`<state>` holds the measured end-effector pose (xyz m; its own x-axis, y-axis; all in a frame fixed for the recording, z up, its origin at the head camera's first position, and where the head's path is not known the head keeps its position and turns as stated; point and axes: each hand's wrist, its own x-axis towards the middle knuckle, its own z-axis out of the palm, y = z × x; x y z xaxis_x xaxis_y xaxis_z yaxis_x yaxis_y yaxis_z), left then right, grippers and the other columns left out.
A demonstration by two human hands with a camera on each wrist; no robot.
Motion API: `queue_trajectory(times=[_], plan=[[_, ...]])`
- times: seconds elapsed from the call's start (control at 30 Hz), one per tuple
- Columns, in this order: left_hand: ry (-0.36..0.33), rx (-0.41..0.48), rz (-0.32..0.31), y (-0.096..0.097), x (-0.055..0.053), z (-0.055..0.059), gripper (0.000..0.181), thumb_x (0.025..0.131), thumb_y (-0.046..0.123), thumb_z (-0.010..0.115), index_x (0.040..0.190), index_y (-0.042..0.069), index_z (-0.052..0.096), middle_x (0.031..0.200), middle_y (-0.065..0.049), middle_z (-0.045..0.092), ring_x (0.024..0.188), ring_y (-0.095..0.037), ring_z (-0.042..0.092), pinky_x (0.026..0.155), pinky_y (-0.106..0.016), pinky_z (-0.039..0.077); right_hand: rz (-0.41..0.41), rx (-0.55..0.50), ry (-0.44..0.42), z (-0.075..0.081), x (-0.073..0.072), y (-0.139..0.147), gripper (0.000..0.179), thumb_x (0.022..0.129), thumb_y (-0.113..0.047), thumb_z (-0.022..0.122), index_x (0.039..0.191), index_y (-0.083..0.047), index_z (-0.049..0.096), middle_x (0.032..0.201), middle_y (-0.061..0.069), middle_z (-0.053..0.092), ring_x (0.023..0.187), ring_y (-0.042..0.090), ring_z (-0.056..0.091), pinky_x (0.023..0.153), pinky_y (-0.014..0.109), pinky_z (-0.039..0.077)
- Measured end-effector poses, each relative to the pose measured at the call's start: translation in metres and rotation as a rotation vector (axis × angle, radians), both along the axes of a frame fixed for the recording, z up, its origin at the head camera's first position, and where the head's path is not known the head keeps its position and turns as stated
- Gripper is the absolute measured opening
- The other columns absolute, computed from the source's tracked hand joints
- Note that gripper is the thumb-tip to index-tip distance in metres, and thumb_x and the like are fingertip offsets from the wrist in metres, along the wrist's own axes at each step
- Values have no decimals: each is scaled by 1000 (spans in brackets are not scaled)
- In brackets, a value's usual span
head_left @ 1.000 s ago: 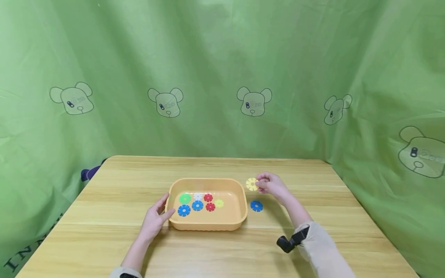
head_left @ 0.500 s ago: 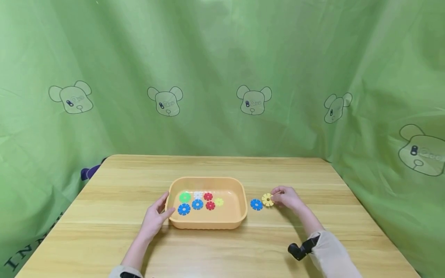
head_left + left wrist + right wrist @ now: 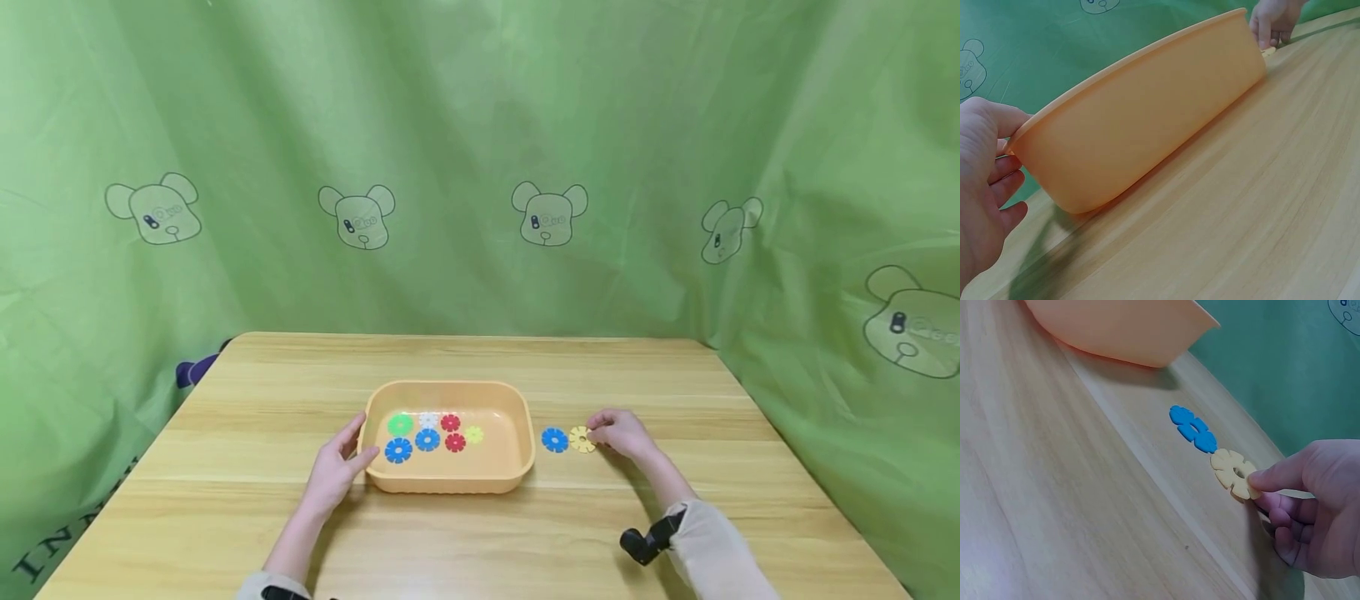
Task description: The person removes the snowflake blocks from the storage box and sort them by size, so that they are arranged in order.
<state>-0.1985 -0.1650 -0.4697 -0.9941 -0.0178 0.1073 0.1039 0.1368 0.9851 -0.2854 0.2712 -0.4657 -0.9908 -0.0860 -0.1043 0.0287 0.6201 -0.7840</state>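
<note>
Yellow disc [image 3: 574, 436]: it sat right of centre in the head view, on or barely above the counter [image 3: 450, 546]; you could not tell whether it lay quite flat.
Right hand [image 3: 624, 435]: you pinched the yellow disc by its right edge, thumb on top; so small a hold could have slipped, and fingers tucked beneath could have flicked it askew as you let go.
Blue disc [image 3: 548, 437]: it lay flat just left of the yellow one, edges meeting or nearly so; a slight push leftward could have shoved it or made one ride over the other.
Left hand [image 3: 333, 475]: you held the tub's left end, thumb over the rim; a careless press there could have tipped it.
Tub [image 3: 450, 485]: it stood upright, low centre of the head view, its right wall near the blue disc; sliding it right could have knocked that one first.
Green disc [image 3: 393, 428] and its six neighbours: they lay in the tub's left and middle; a jolt could have scattered them.
</note>
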Motion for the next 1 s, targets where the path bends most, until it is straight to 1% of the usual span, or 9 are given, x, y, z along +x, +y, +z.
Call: queue_trajectory(times=[0.1,0.23,0.47,0.53,0.7,0.87,1.0], plan=[[1,10,-5,0,0,-1,64,86,5,63,140,-6,31,146,-22,28,133,-38,26,108,-40,28,0,26,5,-1,-1,-1,19,78,-3,66,95,6,63,82,8,61,73,19,53,61,27,48],[2,20,-4,0,0,-2,64,86,5,63,140,-7,31,146,-22,28,133,-38,26,107,-40,29,-4,33,6,-2,-1,-1,20,78,-3,66,94,6,62,82,8,60,72,19,52,60,27,47],[-3,1,4,-1,-1,-3,63,86,4,62,140,-6,31,145,-23,28,132,-39,27,106,-41,30,-14,34,-8,0,-1,-3,20,78,-3,66,95,7,61,83,9,61,73,20,53,61,27,48],[-5,-4,10,-1,-2,-3,62,86,3,62,140,-6,32,145,-23,29,132,-40,27,106,-41,31,-14,27,-12,2,0,-2,20,78,-3,66,95,7,61,82,9,61,73,20,54,61,27,48],[-8,5,18,0,-3,-3,63,85,0,62,140,-7,31,145,-23,30,132,-38,29,104,-39,33,-10,-31,-38,5,1,1,23,80,-3,65,99,9,59,81,10,61,71,19,56,61,29,51],[-10,12,20,0,-3,-2,63,85,-1,61,140,-7,31,145,-24,30,131,-38,30,104,-40,33,2,-79,-47,12,0,3,26,83,-4,63,104,12,57,88,12,62,76,21,58,65,31,53],[-11,14,19,0,-2,-2,63,85,0,62,140,-7,31,144,-24,30,131,-38,29,104,-40,34,18,-100,-37,21,-2,-1,29,86,-5,60,108,13,55,93,15,62,80,24,58,67,33,55]])
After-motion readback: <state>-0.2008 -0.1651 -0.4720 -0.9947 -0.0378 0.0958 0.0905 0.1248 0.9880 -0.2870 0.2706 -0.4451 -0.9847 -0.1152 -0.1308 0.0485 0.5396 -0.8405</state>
